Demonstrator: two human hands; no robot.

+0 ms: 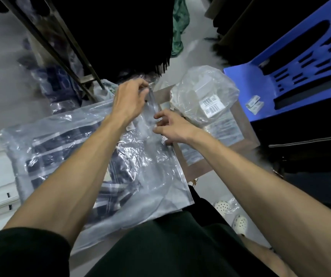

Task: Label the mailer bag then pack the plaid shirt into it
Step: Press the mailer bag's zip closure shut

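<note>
The left hand (129, 100) pinches the far edge of the clear bag (156, 176), fingers closed on the plastic. The right hand (172, 126), just beside it, rests half-curled on the same edge. The bag's long axis runs from that edge back toward the lap, with the plaid shirt (64, 152) inside, nearer the left arm.

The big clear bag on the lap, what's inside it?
A plaid shirt, dark with white stripes, shows through the bag. Both arms cover its middle, so the rest is hidden.
</note>
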